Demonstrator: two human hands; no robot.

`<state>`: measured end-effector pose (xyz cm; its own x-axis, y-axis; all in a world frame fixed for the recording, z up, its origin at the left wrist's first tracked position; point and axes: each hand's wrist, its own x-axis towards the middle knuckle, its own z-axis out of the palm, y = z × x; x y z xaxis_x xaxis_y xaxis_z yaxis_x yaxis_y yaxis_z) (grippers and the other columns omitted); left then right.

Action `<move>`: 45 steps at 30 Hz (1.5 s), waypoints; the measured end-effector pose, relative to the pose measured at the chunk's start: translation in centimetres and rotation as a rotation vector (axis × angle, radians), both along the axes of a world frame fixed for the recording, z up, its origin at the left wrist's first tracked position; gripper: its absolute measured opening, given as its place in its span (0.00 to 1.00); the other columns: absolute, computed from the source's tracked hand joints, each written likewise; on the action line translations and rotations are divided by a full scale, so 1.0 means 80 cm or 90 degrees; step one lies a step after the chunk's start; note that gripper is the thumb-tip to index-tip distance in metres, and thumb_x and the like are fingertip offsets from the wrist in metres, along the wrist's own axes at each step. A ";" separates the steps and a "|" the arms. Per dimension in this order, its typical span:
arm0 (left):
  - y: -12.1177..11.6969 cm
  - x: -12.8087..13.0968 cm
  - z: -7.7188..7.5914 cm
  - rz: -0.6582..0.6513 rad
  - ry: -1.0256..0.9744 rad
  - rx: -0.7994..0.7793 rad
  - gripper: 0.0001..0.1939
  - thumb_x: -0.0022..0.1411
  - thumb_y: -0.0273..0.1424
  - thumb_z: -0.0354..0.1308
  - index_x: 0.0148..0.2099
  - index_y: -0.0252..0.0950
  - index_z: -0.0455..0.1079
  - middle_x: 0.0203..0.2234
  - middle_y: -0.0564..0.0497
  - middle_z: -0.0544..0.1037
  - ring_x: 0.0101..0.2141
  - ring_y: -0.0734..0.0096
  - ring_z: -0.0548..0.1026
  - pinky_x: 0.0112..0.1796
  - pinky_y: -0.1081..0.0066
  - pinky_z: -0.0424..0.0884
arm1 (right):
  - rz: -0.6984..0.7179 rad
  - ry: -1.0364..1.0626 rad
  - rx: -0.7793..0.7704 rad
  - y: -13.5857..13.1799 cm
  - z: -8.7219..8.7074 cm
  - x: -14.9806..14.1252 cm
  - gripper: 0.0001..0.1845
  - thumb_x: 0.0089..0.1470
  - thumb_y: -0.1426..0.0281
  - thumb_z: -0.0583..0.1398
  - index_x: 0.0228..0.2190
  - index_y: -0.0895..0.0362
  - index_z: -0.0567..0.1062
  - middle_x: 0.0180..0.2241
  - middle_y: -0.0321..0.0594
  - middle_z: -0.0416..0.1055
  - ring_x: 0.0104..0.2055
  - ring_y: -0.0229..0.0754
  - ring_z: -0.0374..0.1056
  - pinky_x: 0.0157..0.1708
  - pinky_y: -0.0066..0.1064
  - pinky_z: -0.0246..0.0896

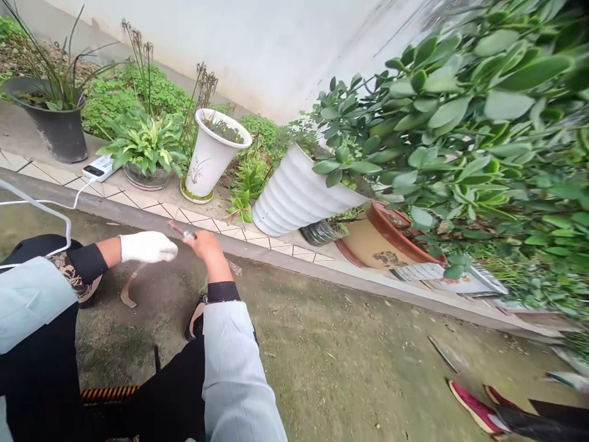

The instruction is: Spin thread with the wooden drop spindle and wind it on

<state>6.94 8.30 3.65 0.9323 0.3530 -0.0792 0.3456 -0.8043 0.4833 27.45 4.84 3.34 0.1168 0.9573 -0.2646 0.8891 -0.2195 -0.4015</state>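
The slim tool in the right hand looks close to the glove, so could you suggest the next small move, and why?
I would probably ease the gloved left hand back slightly before the right hand moves the slim tool: the gloved fingers are close beside it, and whether they touch is hard to tell.

On the ledge, a black pot stands back from the tiled front edge. A small white box lies by that edge. Along it are a flowered white pot, a wavy white pot and a tan pot. Someone's red shoe is on the ground.
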 end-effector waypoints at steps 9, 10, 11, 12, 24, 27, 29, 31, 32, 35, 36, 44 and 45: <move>0.050 0.019 0.029 -0.050 -0.103 -0.266 0.13 0.61 0.36 0.51 0.33 0.32 0.71 0.27 0.52 0.73 0.29 0.74 0.68 0.32 0.78 0.62 | 0.375 0.374 -0.410 0.013 0.017 0.028 0.20 0.47 0.54 0.63 0.21 0.60 0.71 0.19 0.32 0.66 0.19 0.30 0.57 0.21 0.24 0.52; 0.052 0.021 0.029 -0.032 -0.111 -0.313 0.13 0.61 0.37 0.51 0.33 0.32 0.71 0.27 0.52 0.73 0.29 0.73 0.68 0.32 0.78 0.63 | 0.371 0.422 -0.385 0.009 0.020 0.026 0.19 0.47 0.55 0.63 0.22 0.60 0.72 0.19 0.32 0.66 0.20 0.29 0.57 0.21 0.24 0.52; 0.053 0.022 0.027 -0.011 -0.125 -0.358 0.14 0.60 0.39 0.52 0.33 0.32 0.70 0.27 0.52 0.73 0.29 0.73 0.68 0.32 0.78 0.63 | 0.358 0.468 -0.351 0.005 0.023 0.025 0.19 0.47 0.55 0.63 0.24 0.60 0.72 0.20 0.31 0.66 0.20 0.29 0.57 0.22 0.24 0.53; 0.053 0.023 0.023 0.010 -0.142 -0.397 0.16 0.60 0.40 0.53 0.34 0.31 0.70 0.27 0.51 0.73 0.29 0.73 0.68 0.32 0.77 0.64 | 0.339 0.505 -0.310 0.001 0.026 0.025 0.18 0.47 0.56 0.63 0.26 0.60 0.72 0.21 0.31 0.66 0.20 0.29 0.57 0.23 0.24 0.53; 0.005 0.057 -0.020 0.080 -0.144 -0.484 0.21 0.62 0.46 0.47 0.35 0.32 0.67 0.21 0.54 0.66 0.23 0.75 0.63 0.26 0.76 0.61 | -0.087 0.561 0.002 -0.021 0.021 0.055 0.15 0.44 0.59 0.63 0.26 0.59 0.69 0.21 0.33 0.67 0.19 0.30 0.59 0.19 0.23 0.52; 0.008 0.052 -0.009 0.086 -0.070 -0.408 0.18 0.64 0.43 0.45 0.38 0.33 0.68 0.23 0.54 0.67 0.24 0.75 0.63 0.25 0.77 0.61 | -0.154 0.564 0.040 -0.018 0.011 0.065 0.17 0.43 0.58 0.63 0.28 0.59 0.70 0.20 0.32 0.66 0.18 0.30 0.57 0.20 0.23 0.52; 0.011 0.050 -0.007 0.075 -0.045 -0.358 0.18 0.65 0.41 0.43 0.40 0.34 0.69 0.26 0.53 0.70 0.25 0.74 0.66 0.27 0.76 0.63 | -0.170 0.559 0.055 -0.017 0.007 0.070 0.17 0.44 0.58 0.62 0.31 0.59 0.71 0.21 0.33 0.67 0.19 0.31 0.58 0.21 0.24 0.54; 0.012 0.048 -0.010 0.065 -0.032 -0.258 0.18 0.67 0.39 0.42 0.41 0.35 0.69 0.30 0.51 0.74 0.28 0.72 0.69 0.30 0.75 0.63 | -0.162 0.492 0.062 -0.018 0.006 0.074 0.17 0.47 0.58 0.60 0.33 0.59 0.72 0.23 0.34 0.68 0.21 0.32 0.60 0.24 0.26 0.56; 0.013 0.048 -0.012 0.068 -0.024 -0.188 0.18 0.67 0.38 0.42 0.41 0.36 0.70 0.31 0.50 0.75 0.29 0.71 0.70 0.31 0.75 0.63 | -0.156 0.413 0.062 -0.019 0.006 0.074 0.16 0.49 0.58 0.59 0.33 0.58 0.73 0.24 0.35 0.69 0.23 0.34 0.62 0.25 0.27 0.56; 0.012 0.045 -0.019 0.073 -0.017 0.026 0.17 0.68 0.37 0.43 0.38 0.36 0.71 0.28 0.49 0.75 0.27 0.69 0.70 0.29 0.73 0.60 | -0.120 0.103 0.031 -0.025 0.006 0.063 0.15 0.51 0.58 0.58 0.33 0.56 0.74 0.29 0.42 0.73 0.30 0.40 0.66 0.30 0.30 0.56; 0.011 0.044 -0.021 0.057 -0.028 0.078 0.17 0.67 0.36 0.44 0.37 0.36 0.72 0.27 0.49 0.74 0.26 0.69 0.69 0.29 0.73 0.60 | -0.097 0.023 0.016 -0.027 0.005 0.056 0.15 0.52 0.58 0.58 0.34 0.56 0.75 0.31 0.44 0.74 0.33 0.42 0.68 0.30 0.30 0.56; 0.013 0.038 -0.010 -0.040 -0.139 -0.026 0.16 0.66 0.34 0.45 0.30 0.35 0.68 0.26 0.50 0.73 0.28 0.71 0.69 0.32 0.74 0.61 | 0.281 0.263 -0.334 -0.049 0.010 0.019 0.14 0.46 0.58 0.63 0.25 0.57 0.72 0.23 0.35 0.72 0.25 0.35 0.66 0.26 0.26 0.56; 0.014 0.038 -0.010 -0.018 -0.155 -0.097 0.15 0.65 0.35 0.45 0.32 0.34 0.68 0.27 0.50 0.74 0.29 0.71 0.69 0.32 0.75 0.62 | 0.275 0.360 -0.327 -0.051 0.013 0.022 0.13 0.45 0.59 0.63 0.26 0.57 0.72 0.22 0.33 0.70 0.24 0.34 0.65 0.26 0.25 0.56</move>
<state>9.98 9.39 2.89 0.9399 0.3273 0.0977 0.1828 -0.7237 0.6655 29.18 0.73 4.39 -0.5076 0.6337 -0.5837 0.6340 -0.1840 -0.7511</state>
